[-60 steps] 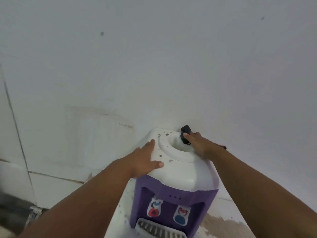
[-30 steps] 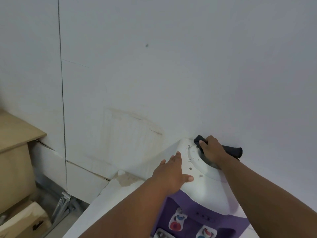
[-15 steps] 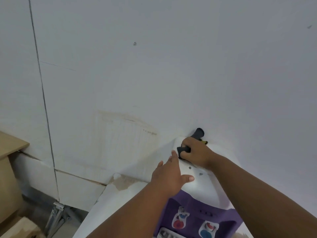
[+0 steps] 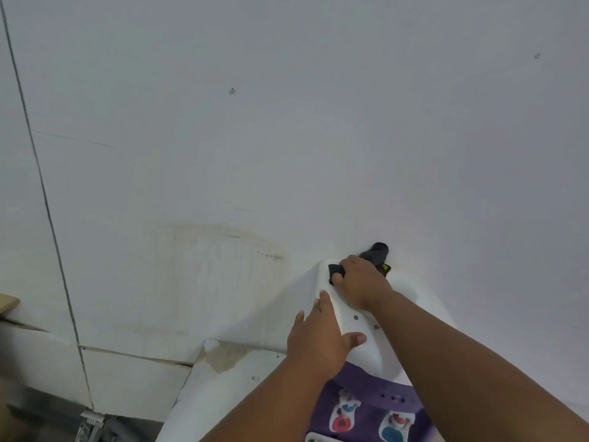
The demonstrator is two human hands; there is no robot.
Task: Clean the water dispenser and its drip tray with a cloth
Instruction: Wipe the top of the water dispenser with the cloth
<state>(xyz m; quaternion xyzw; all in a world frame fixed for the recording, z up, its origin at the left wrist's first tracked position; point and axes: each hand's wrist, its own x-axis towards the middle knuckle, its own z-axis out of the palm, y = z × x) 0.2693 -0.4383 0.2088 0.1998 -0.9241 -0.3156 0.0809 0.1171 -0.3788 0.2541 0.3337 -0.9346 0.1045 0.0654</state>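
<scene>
The water dispenser (image 4: 366, 349) has a white domed top and a purple front with a red tap (image 4: 342, 416) and a blue tap (image 4: 395, 425). My right hand (image 4: 360, 282) grips a dark cloth (image 4: 376, 252) and presses it on the top's back left edge, close to the wall. My left hand (image 4: 322, 336) lies flat with straight fingers on the left side of the white top. Several dark specks dot the top between my hands. Only a sliver of the drip tray (image 4: 318, 438) shows at the bottom edge.
A white wall (image 4: 287, 122) with a brownish stain rises right behind the dispenser. The dispenser stands on a white surface (image 4: 223, 387) with chipped paint. A wooden edge (image 4: 8, 303) and a metal bracket (image 4: 90, 424) are at the far left.
My right hand has carried the cloth from the rim of the top opening leftward to the back left edge. My left hand has stayed on the top's left side. The camera view shifted.
</scene>
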